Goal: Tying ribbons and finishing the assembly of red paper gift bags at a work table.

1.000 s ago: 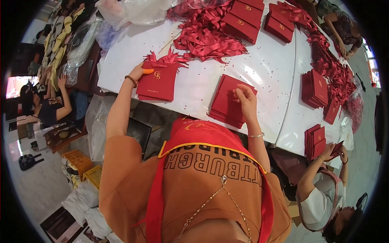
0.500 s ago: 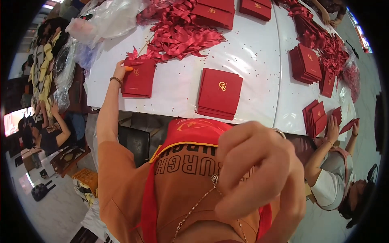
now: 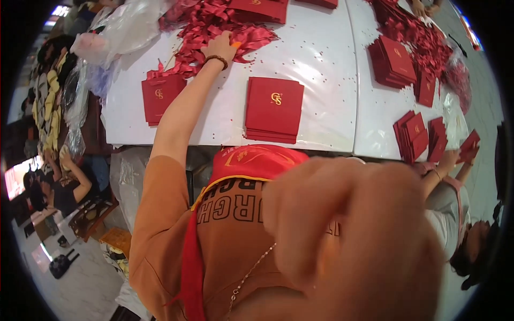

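My left hand [image 3: 220, 48] reaches over a pile of red satin ribbons [image 3: 195, 45], its thumb apart from the fingers and an orange cover on one digit. A beaded bracelet circles that wrist. Left of my forearm lies a flat red paper bag [image 3: 159, 101] with a gold emblem and ribbon at its top edge. In front of me sits a stack of similar red bags [image 3: 274, 109]. Close to the camera, my right hand [image 3: 348, 214] is curled with fingers pressed together, blurred; whatever it may hold is hidden.
More red bags [image 3: 262, 9] lie at the table's far side. Clear plastic wrap [image 3: 126, 29] covers the far left corner. On the right, a person [image 3: 455, 198] handles red bags beside stacks and another ribbon pile [image 3: 428, 51]. Other people sit at left. Small red specks dot the white table [image 3: 321, 120].
My left hand has left the bag at left and moved right and away onto the ribbon pile. My right hand, still curled, has come closer to the camera and shifted right.
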`<state>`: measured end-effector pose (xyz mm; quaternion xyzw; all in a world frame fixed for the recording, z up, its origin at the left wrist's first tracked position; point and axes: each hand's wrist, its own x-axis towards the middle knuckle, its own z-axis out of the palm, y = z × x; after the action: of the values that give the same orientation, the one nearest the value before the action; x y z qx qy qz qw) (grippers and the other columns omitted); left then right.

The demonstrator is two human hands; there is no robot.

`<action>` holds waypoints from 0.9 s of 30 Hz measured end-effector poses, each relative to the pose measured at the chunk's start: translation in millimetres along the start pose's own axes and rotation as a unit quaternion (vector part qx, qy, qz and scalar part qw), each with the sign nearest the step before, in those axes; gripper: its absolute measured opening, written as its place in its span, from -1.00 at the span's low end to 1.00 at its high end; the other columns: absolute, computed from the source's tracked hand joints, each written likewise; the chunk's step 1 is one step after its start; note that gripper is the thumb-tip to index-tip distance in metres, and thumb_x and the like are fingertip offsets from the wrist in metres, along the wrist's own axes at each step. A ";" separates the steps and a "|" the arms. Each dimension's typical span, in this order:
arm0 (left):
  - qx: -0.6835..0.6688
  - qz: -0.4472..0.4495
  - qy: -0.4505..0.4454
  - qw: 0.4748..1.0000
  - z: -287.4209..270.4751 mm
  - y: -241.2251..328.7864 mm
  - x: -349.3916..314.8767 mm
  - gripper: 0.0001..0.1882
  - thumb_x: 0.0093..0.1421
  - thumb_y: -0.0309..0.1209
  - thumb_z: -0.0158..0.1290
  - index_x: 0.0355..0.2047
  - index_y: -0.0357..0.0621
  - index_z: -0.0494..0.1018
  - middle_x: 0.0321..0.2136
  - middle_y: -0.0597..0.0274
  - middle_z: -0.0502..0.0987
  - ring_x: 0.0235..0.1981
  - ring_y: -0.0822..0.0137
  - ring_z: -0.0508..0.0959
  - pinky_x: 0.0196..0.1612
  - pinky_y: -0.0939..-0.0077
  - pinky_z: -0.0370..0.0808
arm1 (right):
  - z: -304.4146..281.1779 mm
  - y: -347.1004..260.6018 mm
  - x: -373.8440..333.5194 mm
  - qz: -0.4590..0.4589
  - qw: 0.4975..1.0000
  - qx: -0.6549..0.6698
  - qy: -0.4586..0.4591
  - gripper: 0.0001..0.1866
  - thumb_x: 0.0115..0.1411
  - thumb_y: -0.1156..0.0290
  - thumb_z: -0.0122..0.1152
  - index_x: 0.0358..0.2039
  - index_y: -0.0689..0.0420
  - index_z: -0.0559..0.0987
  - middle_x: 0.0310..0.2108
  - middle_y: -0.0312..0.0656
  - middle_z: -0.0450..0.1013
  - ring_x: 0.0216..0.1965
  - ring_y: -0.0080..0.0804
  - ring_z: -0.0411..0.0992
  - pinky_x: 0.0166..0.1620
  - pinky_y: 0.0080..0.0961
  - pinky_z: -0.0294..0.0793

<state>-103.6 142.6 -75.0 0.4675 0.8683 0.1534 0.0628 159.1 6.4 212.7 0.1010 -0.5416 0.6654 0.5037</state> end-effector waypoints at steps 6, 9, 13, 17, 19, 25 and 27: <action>-0.024 0.041 0.009 0.999 -1.0 5.4 -3.8 -0.72 0.04 -0.32 -0.04 -0.19 0.09 0.42 -0.28 0.27 0.53 -0.23 0.23 0.50 -0.17 0.10 0.24 | -30.1 -15.0 8.9 0.029 0.987 0.125 -0.093 -0.89 0.00 0.46 0.02 -0.63 0.03 0.40 -0.53 -0.37 0.38 -0.74 -0.62 0.11 -0.65 -0.65 0.05; -0.131 0.082 0.021 0.988 -12.6 -9.4 -26.2 -0.77 0.03 -0.34 -0.02 -0.26 0.02 0.45 -0.34 0.20 0.53 -0.30 0.20 0.52 -0.28 0.25 0.37 | -56.9 -32.5 9.1 0.053 0.964 0.213 -0.153 -0.89 0.00 0.46 0.04 -0.63 0.00 0.45 -0.52 -0.39 0.38 -0.75 -0.64 0.09 -0.65 -0.65 0.03; -0.150 0.199 -0.041 0.968 -18.5 -17.9 -77.0 -0.76 0.01 -0.36 0.02 -0.26 -0.04 0.45 -0.40 0.13 0.52 -0.35 0.12 0.51 -0.34 0.29 0.42 | -59.1 -24.0 24.8 0.081 0.914 0.315 -0.241 -0.87 0.00 0.45 0.06 -0.62 -0.04 0.52 -0.52 -0.42 0.37 -0.76 -0.66 0.07 -0.64 -0.66 0.00; -0.117 0.143 -0.124 0.975 -21.6 -37.8 -122.7 -0.65 -0.01 -0.40 0.03 -0.14 -0.04 0.37 -0.47 0.07 0.50 -0.37 0.08 0.50 -0.34 0.27 0.42 | -60.1 -30.3 5.8 0.000 0.912 0.316 -0.263 -0.88 0.00 0.33 0.12 -0.63 -0.01 0.50 -0.54 -0.44 0.32 -0.69 -0.62 0.21 -0.57 -0.64 0.14; -0.125 0.117 -0.129 0.977 -21.0 -50.8 -141.0 -0.60 0.01 -0.37 0.02 -0.09 -0.01 0.33 -0.51 0.08 0.50 -0.40 0.06 0.50 -0.35 0.24 0.41 | -71.6 -38.6 2.2 0.023 0.905 0.237 -0.354 -0.93 -0.02 0.28 0.19 -0.50 -0.05 0.54 -0.60 -0.51 0.37 -0.66 -0.71 0.15 -0.58 -0.68 0.00; -0.071 0.067 -0.062 0.993 -14.0 -54.1 -125.5 -0.69 0.06 -0.21 0.03 -0.21 -0.05 0.42 -0.38 0.09 0.49 -0.40 0.13 0.50 -0.34 0.33 0.40 | -128.9 45.9 -27.9 0.277 0.915 -0.012 -0.294 -0.73 -0.01 0.31 0.23 -0.28 0.12 0.53 -0.53 -0.33 0.39 -0.59 -0.42 0.28 -0.52 -0.56 0.22; -0.053 0.038 -0.062 0.996 -12.0 -35.8 -112.0 -0.74 0.12 -0.23 -0.08 -0.27 -0.12 0.40 -0.33 0.06 0.49 -0.32 0.08 0.51 -0.28 0.20 0.42 | -135.7 72.8 -37.7 0.437 0.853 -0.224 -0.178 -0.69 0.01 0.33 0.20 -0.22 0.17 0.50 -0.51 -0.26 0.40 -0.54 -0.39 0.30 -0.44 -0.56 0.27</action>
<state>-72.9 28.5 -79.2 0.5050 0.8348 0.1726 0.1350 175.9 103.7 88.7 -0.1447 -0.7451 0.6478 0.0652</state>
